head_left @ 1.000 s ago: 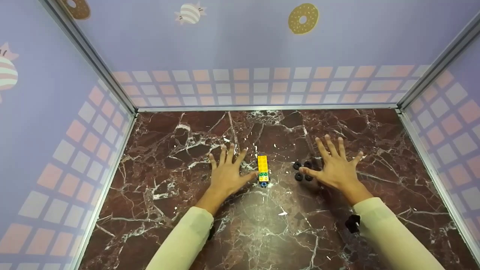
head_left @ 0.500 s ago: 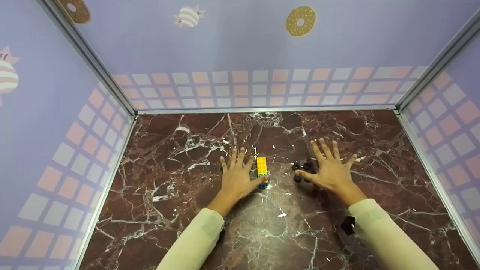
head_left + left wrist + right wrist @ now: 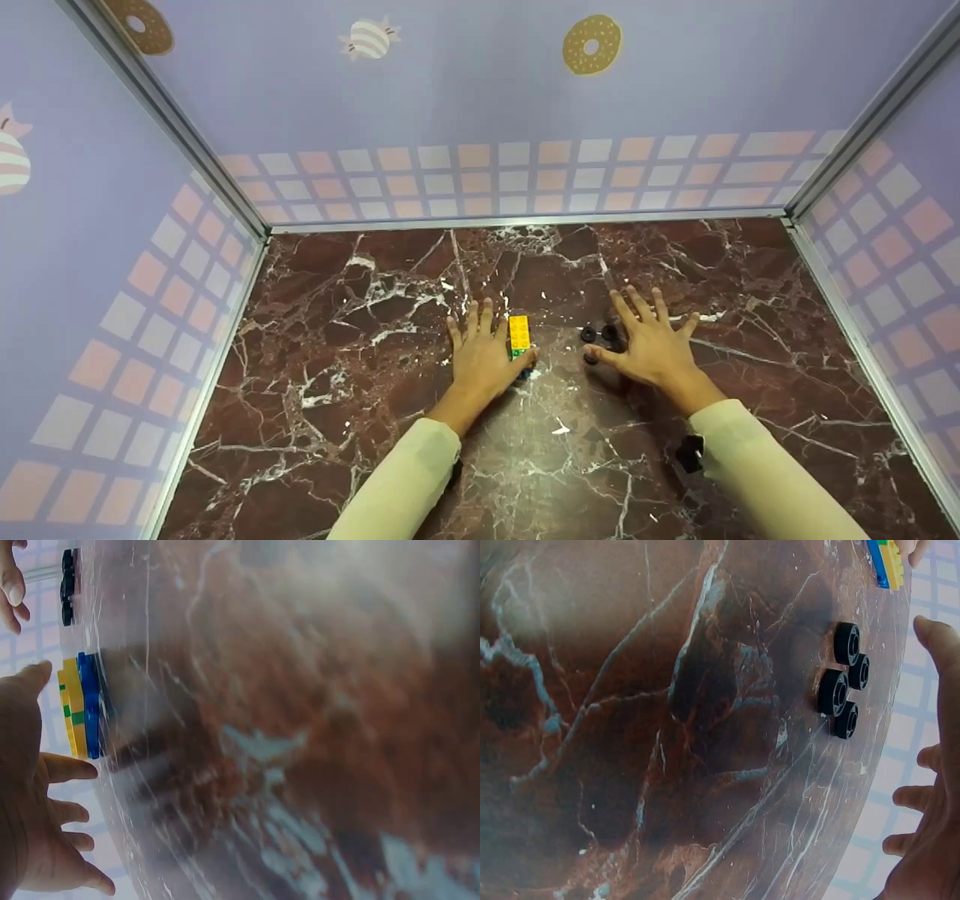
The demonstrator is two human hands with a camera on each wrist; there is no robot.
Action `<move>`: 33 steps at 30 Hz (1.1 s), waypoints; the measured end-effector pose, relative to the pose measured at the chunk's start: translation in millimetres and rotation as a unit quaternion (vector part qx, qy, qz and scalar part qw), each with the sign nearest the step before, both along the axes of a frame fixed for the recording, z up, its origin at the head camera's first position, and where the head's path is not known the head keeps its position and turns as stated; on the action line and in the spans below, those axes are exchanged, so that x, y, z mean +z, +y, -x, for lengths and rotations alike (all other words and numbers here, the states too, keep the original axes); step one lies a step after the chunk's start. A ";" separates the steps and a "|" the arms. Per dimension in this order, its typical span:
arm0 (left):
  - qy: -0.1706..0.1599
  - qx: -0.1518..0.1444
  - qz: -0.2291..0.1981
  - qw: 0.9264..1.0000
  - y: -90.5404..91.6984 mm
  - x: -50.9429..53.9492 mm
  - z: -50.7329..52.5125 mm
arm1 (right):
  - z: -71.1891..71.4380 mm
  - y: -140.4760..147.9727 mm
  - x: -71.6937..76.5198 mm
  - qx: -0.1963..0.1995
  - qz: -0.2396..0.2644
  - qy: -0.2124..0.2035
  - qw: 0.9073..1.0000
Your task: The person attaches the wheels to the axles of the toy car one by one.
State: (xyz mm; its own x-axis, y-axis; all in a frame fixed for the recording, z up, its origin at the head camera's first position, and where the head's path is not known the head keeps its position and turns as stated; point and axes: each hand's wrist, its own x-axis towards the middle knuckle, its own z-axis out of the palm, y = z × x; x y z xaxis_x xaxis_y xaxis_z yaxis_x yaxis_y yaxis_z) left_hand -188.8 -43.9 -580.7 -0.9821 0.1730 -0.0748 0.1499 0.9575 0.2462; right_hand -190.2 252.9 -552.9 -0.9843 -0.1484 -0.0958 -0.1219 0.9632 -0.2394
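Note:
A toy vehicle body of yellow bricks (image 3: 519, 331), with a green band and a blue base, lies near the table's middle. My left hand (image 3: 480, 364) is spread just left of it, and in the head view its thumb covers part of the near end. The left wrist view gives the brick body (image 3: 75, 709) from the side; the fingers are not curled round it. To the right stand several small black toy wheels (image 3: 589, 334), set close together. My right hand (image 3: 656, 352), fingers spread, hovers over them and hides some. In the right wrist view the wheels (image 3: 847, 643) stand apart from the fingers.
The table (image 3: 322, 442) has a dark red marble pattern with white veins. Lilac panels with printed checks enclose its back (image 3: 480, 90) and both sides, meeting the table at metal edge strips (image 3: 390, 226).
My left hand has moved right, bringing its thumb over the brick body's near end. The right hand has shifted slightly left and nearer, covering more of the wheels. The bricks and wheels stay put.

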 end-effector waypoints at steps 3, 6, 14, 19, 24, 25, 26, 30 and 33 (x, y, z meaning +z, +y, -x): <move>0.010 0.005 0.009 1.000 3.1 -1.3 0.1 | -0.6 -1.1 -0.9 0.002 -0.001 -0.002 1.000; 0.018 0.008 0.012 1.000 5.3 -1.5 0.8 | -1.0 -1.1 -1.0 0.003 -0.002 -0.001 1.000; 0.025 0.006 0.006 1.000 8.2 -0.5 2.7 | -1.2 -0.1 -1.0 0.004 -0.005 -0.003 1.000; 0.035 0.006 -0.006 0.999 10.4 0.0 3.7 | -1.4 -1.0 -2.9 0.008 -0.005 -0.004 1.000; 0.058 0.009 -0.026 0.998 11.5 -0.2 4.6 | -2.0 -2.7 -3.9 0.010 -0.005 -0.001 1.000; 0.062 0.009 -0.029 0.998 11.7 -0.3 5.0 | -2.1 -3.0 -4.1 0.010 -0.005 0.001 1.000; 0.065 0.010 -0.030 0.997 11.8 -0.6 5.2 | -2.3 -3.4 -4.1 0.010 -0.005 0.004 1.000; 0.085 0.013 -0.029 0.996 12.6 -2.8 5.9 | -2.0 -3.3 -5.3 0.012 -0.006 0.008 1.000; 0.100 0.017 -0.029 0.994 13.0 -4.3 6.3 | -1.2 -2.9 -6.2 0.014 -0.007 0.005 1.000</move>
